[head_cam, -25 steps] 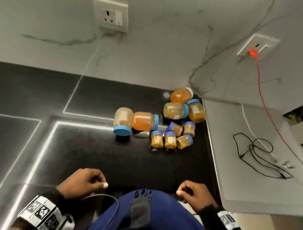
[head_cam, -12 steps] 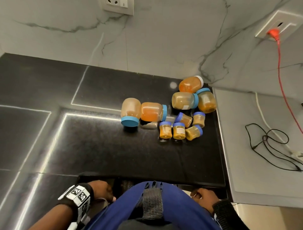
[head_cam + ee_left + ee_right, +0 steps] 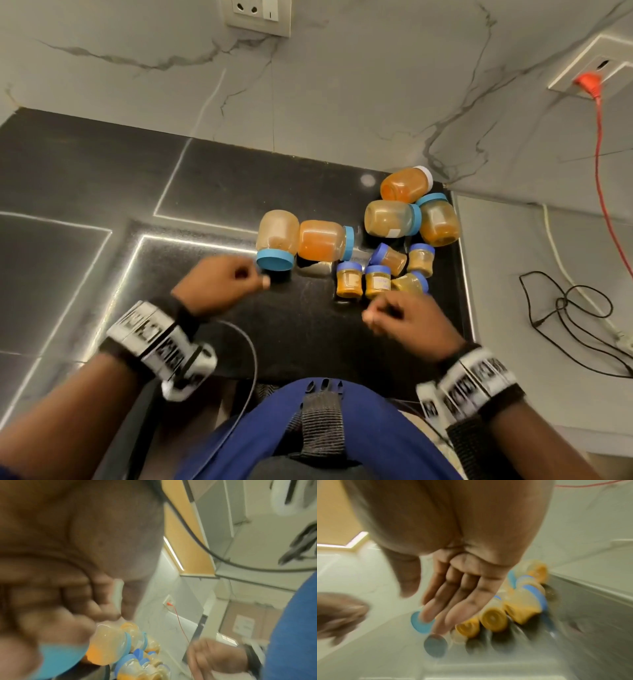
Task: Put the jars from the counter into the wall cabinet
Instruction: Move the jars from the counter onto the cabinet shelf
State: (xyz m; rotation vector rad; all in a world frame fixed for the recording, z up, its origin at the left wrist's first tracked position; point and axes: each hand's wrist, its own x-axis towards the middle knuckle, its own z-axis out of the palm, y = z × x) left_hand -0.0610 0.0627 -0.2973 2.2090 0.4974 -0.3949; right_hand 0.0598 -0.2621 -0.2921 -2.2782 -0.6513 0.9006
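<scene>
1. Ten or so amber-filled glass jars with blue lids (image 3: pixel 376 236) lie clustered right of centre on the black glossy counter (image 3: pixel 102 192); none is lifted yet.
2. Left hand (image 3: pixel 219 287), fingers loosely curled and empty, hovers just beside the upturned pale jar with a blue lid (image 3: pixel 276 240).
3. Right hand (image 3: pixel 411 322), fingers relaxed and empty, hangs near the small jars (image 3: pixel 363 281).
4. Judged step: reaching. Next: close around a jar and lift; the wall cabinet is out of frame.
</scene>
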